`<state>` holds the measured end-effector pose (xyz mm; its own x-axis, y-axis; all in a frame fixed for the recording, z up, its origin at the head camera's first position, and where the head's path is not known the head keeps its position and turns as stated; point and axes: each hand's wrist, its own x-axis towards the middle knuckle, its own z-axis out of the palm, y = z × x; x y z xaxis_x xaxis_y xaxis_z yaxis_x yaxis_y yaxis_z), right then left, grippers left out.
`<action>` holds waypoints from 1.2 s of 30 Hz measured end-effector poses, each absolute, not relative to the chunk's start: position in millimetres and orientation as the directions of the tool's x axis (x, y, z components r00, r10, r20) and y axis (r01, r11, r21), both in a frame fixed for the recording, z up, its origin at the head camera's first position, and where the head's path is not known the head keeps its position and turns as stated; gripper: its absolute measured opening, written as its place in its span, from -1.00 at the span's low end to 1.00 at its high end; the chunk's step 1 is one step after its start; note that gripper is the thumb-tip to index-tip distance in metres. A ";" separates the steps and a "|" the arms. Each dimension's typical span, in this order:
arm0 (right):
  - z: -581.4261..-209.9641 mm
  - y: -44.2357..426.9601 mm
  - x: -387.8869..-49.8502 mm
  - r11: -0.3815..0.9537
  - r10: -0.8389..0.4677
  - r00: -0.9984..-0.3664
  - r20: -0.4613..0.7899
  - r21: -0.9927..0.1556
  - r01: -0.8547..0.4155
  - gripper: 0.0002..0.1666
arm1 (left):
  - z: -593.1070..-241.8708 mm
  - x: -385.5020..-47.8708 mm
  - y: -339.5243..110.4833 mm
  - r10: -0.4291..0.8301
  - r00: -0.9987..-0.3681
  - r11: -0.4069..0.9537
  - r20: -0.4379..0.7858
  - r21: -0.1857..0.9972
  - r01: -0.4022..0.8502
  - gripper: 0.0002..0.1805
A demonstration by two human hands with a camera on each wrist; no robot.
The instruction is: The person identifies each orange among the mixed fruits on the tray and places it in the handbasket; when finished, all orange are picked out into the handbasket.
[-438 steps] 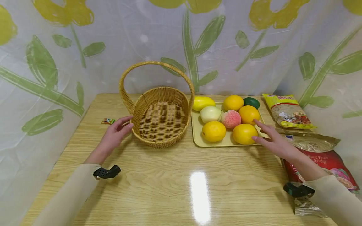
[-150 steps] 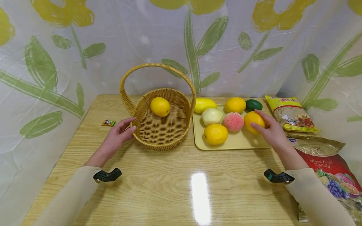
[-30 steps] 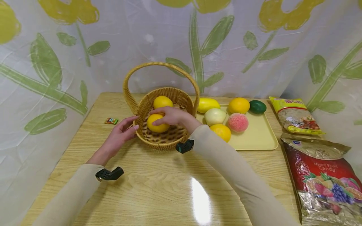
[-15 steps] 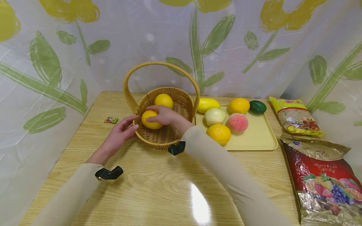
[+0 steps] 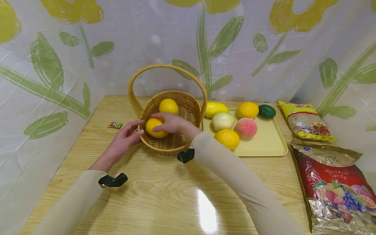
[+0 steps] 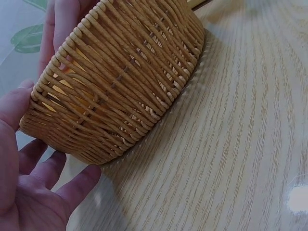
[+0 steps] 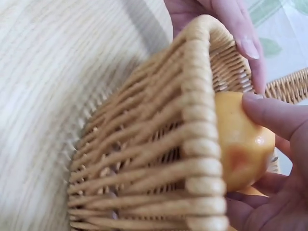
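My right hand holds an orange low inside the wicker basket, near its left wall. In the right wrist view, the thumb and fingers still lie round the orange. A second yellow-orange fruit sits behind it in the basket. My left hand grips the basket's left rim. The left wrist view has its thumb at the rim and fingertips against the outer weave. The basket's tall handle stands upright.
A pale yellow tray right of the basket bears a peach, a pale pear-like fruit and yellow-orange fruits. A dark green fruit is at its back corner. Two food bags lie right; a small packet lies left.
Two yellow-orange fruits from the tray's right side are now in the basket, carried one after the other. Over the last second, my right hand shifted left with the orange. The left hand stayed.
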<state>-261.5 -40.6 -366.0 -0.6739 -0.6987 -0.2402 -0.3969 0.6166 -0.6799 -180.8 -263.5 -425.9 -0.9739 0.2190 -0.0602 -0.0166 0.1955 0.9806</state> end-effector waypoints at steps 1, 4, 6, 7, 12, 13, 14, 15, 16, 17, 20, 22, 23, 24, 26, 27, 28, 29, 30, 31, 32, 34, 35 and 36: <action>-366.1 -41.1 -260.9 0.615 -0.700 -0.675 -0.234 -0.677 -0.404 -0.24 | -425.7 -180.8 -263.8 0.218 -0.974 0.196 -0.060 0.981 -0.016 -0.35; -367.6 -43.6 -259.2 0.613 -0.694 -0.688 -0.213 -0.677 -0.407 -0.24 | -425.1 -181.1 -264.4 0.217 -0.975 0.193 -0.059 0.981 -0.017 -0.35; -368.5 -44.7 -258.4 0.614 -0.682 -0.702 -0.205 -0.682 -0.397 -0.22 | -425.1 -181.3 -264.8 0.218 -0.974 0.193 -0.057 0.981 -0.015 -0.36; -369.1 -44.7 -258.4 0.613 -0.677 -0.708 -0.203 -0.688 -0.388 -0.22 | -425.3 -181.8 -264.8 0.220 -0.974 0.192 -0.057 0.981 -0.014 -0.36; -366.6 -39.8 -258.4 0.606 -0.678 -0.703 -0.214 -0.705 -0.370 -0.20 | -424.9 -182.3 -264.9 0.226 -0.973 0.190 -0.049 0.982 -0.005 -0.36; -365.7 -38.6 -258.2 0.604 -0.680 -0.700 -0.217 -0.706 -0.369 -0.21 | -424.6 -182.1 -264.9 0.226 -0.973 0.189 -0.048 0.982 -0.004 -0.35; -364.6 -37.4 -257.9 0.603 -0.685 -0.695 -0.218 -0.706 -0.372 -0.21 | -424.4 -182.1 -264.9 0.227 -0.973 0.189 -0.048 0.982 -0.004 -0.35; -363.2 -36.1 -257.3 0.603 -0.687 -0.693 -0.219 -0.704 -0.375 -0.22 | -424.2 -182.1 -265.0 0.230 -0.972 0.187 -0.046 0.982 -0.003 -0.35; -362.1 -34.8 -256.7 0.601 -0.689 -0.691 -0.219 -0.705 -0.376 -0.22 | -424.0 -181.9 -264.9 0.231 -0.972 0.185 -0.046 0.983 -0.003 -0.35; -361.0 -33.0 -255.8 0.598 -0.691 -0.689 -0.217 -0.708 -0.376 -0.22 | -424.0 -182.0 -264.6 0.231 -0.972 0.182 -0.048 0.983 -0.006 -0.35; -357.7 -25.4 -252.7 0.582 -0.710 -0.674 -0.205 -0.710 -0.397 -0.23 | -423.4 -182.1 -263.7 0.231 -0.972 0.176 -0.048 0.984 -0.007 -0.35; -354.7 -17.7 -248.9 0.569 -0.722 -0.666 -0.190 -0.710 -0.415 -0.23 | -423.3 -182.0 -263.6 0.232 -0.972 0.173 -0.043 0.985 -0.002 -0.36; -353.7 -13.2 -246.9 0.556 -0.732 -0.658 -0.178 -0.715 -0.425 -0.24 | -423.3 -182.0 -263.6 0.232 -0.972 0.172 -0.040 0.985 0.000 -0.36; -352.1 -8.0 -244.4 0.543 -0.740 -0.652 -0.167 -0.721 -0.431 -0.24 | -423.5 -181.9 -263.7 0.232 -0.972 0.169 -0.037 0.986 0.003 -0.36; -348.1 2.9 -238.8 0.517 -0.752 -0.643 -0.146 -0.736 -0.437 -0.23 | -424.1 -181.5 -264.3 0.229 -0.973 0.165 -0.034 0.986 0.005 -0.37; -345.6 9.1 -234.9 0.513 -0.749 -0.648 -0.140 -0.741 -0.433 -0.23 | -424.5 -181.3 -264.6 0.227 -0.973 0.164 -0.033 0.986 0.005 -0.37; -343.4 15.6 -231.2 0.499 -0.752 -0.647 -0.126 -0.750 -0.434 -0.23 | -424.9 -181.1 -264.9 0.225 -0.974 0.163 -0.034 0.987 0.003 -0.37; -341.3 22.5 -227.2 0.488 -0.753 -0.648 -0.115 -0.759 -0.432 -0.23 | -425.3 -180.9 -265.0 0.223 -0.974 0.162 -0.035 0.987 0.002 -0.37; -339.1 29.7 -222.6 0.475 -0.751 -0.653 -0.100 -0.770 -0.427 -0.24 | -425.8 -180.7 -265.2 0.219 -0.975 0.162 -0.036 0.987 0.000 -0.37; -336.7 37.3 -217.4 0.462 -0.744 -0.663 -0.086 -0.783 -0.416 -0.24 | -426.3 -180.7 -265.1 0.217 -0.975 0.162 -0.037 0.987 -0.001 -0.37; -335.1 45.6 -211.8 0.445 -0.734 -0.675 -0.074 -0.803 -0.397 -0.25 | -426.7 -180.7 -264.9 0.217 -0.975 0.162 -0.038 0.987 -0.002 -0.38; -334.1 63.5 -201.1 0.392 -0.717 -0.696 -0.035 -0.847 -0.360 -0.27 | -427.8 -181.0 -264.3 0.219 -0.975 0.161 -0.036 0.987 -0.001 -0.38; -334.2 73.0 -195.3 0.361 -0.704 -0.710 -0.020 -0.871 -0.334 -0.27 | -428.4 -181.2 -263.8 0.220 -0.975 0.161 -0.034 0.987 0.002 -0.38; -335.0 82.5 -189.5 0.323 -0.692 -0.722 -0.001 -0.895 -0.308 -0.28 | -428.9 -181.4 -263.3 0.221 -0.975 0.160 -0.034 0.987 0.002 -0.38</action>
<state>-189.5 82.5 -335.0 -0.7220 -0.6919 -0.0012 -0.3078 0.3227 -0.8951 -181.4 -263.3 -428.9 -0.9746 0.2213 -0.0339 0.0021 0.1604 0.9870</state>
